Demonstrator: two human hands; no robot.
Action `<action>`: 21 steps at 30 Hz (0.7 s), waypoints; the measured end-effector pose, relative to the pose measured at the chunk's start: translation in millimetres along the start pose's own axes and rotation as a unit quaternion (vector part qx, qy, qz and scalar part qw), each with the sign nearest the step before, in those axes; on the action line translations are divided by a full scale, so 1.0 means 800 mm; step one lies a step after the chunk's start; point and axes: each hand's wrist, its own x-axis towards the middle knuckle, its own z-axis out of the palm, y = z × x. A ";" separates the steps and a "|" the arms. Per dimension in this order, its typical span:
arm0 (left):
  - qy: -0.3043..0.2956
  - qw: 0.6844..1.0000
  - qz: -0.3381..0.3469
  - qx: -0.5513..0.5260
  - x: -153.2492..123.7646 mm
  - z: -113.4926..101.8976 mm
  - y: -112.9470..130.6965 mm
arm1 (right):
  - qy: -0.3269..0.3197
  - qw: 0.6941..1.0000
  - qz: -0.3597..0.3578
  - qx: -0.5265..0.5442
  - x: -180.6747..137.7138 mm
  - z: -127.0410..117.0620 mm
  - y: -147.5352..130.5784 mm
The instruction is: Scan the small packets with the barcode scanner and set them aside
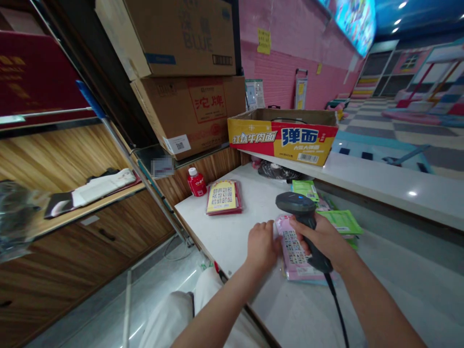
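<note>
My right hand (324, 238) grips the handle of a dark barcode scanner (299, 205), its head aimed down at a pink sheet of codes (295, 251) lying on the white counter (232, 232). The scanner's cable (337, 309) trails toward me. My left hand (261, 244) rests on the sheet's left edge with fingers curled, pressing it flat. More pink sheets lie stacked under it.
Green packets (340, 221) lie right of the sheet. A yellow code card (223, 195) and a red bottle (196, 182) stand farther left. A yellow noodle carton (282, 136) sits on the raised ledge. Stacked cardboard boxes (188, 111) and wooden shelves (72, 193) fill the left.
</note>
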 end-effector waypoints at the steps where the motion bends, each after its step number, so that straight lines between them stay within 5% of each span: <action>1: 0.001 1.000 -0.004 -0.003 -0.003 0.008 0.013 | -0.001 1.000 -0.006 0.003 0.000 -0.001 0.000; 6: 0.012 0.999 -0.050 0.005 -0.012 0.024 0.039 | 0.008 1.000 -0.021 0.013 0.001 -0.006 0.000; 21: -0.068 0.983 -0.160 0.059 -0.015 -0.015 0.014 | -0.010 1.000 -0.026 0.007 -0.002 -0.006 -0.002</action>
